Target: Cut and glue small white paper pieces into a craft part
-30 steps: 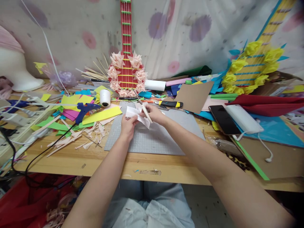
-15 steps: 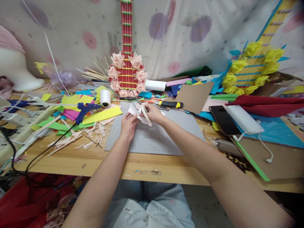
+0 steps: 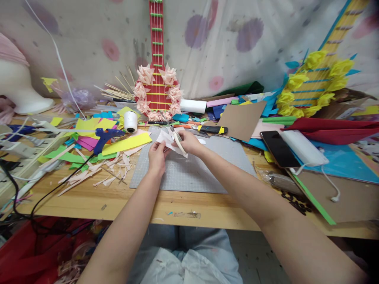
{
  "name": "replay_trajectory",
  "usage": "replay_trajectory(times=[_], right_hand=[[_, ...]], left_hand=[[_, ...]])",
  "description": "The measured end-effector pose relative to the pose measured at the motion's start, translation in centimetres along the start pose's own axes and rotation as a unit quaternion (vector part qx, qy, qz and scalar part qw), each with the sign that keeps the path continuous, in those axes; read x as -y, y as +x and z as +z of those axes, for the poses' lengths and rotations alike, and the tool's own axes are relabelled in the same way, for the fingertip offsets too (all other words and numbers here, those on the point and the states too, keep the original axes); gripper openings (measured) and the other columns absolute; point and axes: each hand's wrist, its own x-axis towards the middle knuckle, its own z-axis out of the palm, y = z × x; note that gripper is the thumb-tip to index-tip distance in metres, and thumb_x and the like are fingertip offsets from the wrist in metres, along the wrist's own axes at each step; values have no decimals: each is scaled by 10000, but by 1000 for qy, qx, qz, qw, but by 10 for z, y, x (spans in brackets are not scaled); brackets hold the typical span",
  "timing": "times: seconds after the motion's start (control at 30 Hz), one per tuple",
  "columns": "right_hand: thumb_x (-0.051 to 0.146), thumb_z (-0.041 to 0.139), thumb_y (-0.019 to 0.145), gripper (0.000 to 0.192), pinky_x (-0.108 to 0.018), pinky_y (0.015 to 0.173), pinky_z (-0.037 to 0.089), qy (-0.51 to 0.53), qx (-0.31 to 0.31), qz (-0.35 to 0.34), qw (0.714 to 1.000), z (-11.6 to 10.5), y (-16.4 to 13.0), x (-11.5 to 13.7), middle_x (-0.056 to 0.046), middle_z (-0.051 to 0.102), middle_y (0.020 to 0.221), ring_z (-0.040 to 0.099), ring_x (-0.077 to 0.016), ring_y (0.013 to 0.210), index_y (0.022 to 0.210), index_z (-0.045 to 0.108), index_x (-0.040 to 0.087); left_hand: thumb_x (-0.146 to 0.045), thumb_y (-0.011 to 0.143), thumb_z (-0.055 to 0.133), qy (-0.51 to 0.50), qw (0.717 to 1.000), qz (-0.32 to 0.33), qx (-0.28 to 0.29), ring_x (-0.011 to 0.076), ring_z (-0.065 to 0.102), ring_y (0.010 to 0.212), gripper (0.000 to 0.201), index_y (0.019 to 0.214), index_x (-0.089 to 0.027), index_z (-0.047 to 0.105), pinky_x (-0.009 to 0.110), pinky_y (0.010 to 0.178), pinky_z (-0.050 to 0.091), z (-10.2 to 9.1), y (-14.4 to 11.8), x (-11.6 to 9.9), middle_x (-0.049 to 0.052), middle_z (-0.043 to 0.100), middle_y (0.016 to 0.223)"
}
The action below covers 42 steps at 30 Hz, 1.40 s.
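Observation:
Above the grey cutting mat (image 3: pixel 189 173), my left hand (image 3: pixel 157 157) pinches a piece of white paper (image 3: pixel 166 138) between thumb and fingers. My right hand (image 3: pixel 189 142) is closed round the pale handles of a pair of scissors (image 3: pixel 179 142), whose blades point away from me. The paper lies between my hands, partly hidden by my fingers and the scissors. A small white scrap rests on the mat just beyond my right hand. Directly behind, a red paper guitar (image 3: pixel 157 90) with pink paper flowers stands upright against the curtain.
To the left are a blue glue gun (image 3: pixel 106 139), a white thread spool (image 3: pixel 130 121), coloured paper and thin scraps. A yellow-and-black utility knife (image 3: pixel 212 129) lies behind the mat. On the right are a phone (image 3: pixel 280 149), a white power bank (image 3: pixel 304 147) and a yellow paper guitar (image 3: pixel 310 85).
The white paper has turned and looks flatter, with more of it showing between my hands. My left hand has shifted slightly left; the scissors stay in my right hand.

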Motion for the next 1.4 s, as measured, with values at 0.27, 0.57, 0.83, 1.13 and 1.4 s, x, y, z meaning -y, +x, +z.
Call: replay_trajectory(times=[0.27,0.57,0.83,1.13,1.4], right_hand=[[417,649,586,351,-219,586,367,24,63,-4,998,-9,-2,-4,3,560,737,492,-115,670,788,551,148],[552,588,639,422,-213,519,373,34,336,22,941,-78,-31,-23,-13,535,659,470,-81,568,708,539,139],[587,558,645,452,-201,463,351,44,367,44,928,-82,-35,-33,-10,527,634,449,-67,511,718,533,142],[575,608,589,435,-206,455,344,57,366,42,928,-69,-30,-28,6,512,594,443,-75,505,674,548,153],[580,589,610,438,-208,465,345,40,379,34,924,-74,-32,-27,9,505,578,441,-72,498,657,536,148]], left_hand=[[-212,605,603,8,1000,2,-16,99,560,641,181,755,-147,527,270,673,456,0,1,0,15,604,746],[-241,582,618,20,1000,9,-19,86,537,631,209,728,-149,500,248,643,450,-2,3,1,3,589,730],[-258,576,613,33,999,15,-14,92,535,635,211,724,-154,504,261,644,447,-1,2,1,-2,579,734],[-261,580,607,33,999,15,-10,92,529,617,205,737,-158,525,260,626,449,-2,2,0,-7,573,721],[-250,579,611,29,999,17,-10,88,526,627,199,739,-161,533,244,627,452,-2,2,0,-7,577,724]])
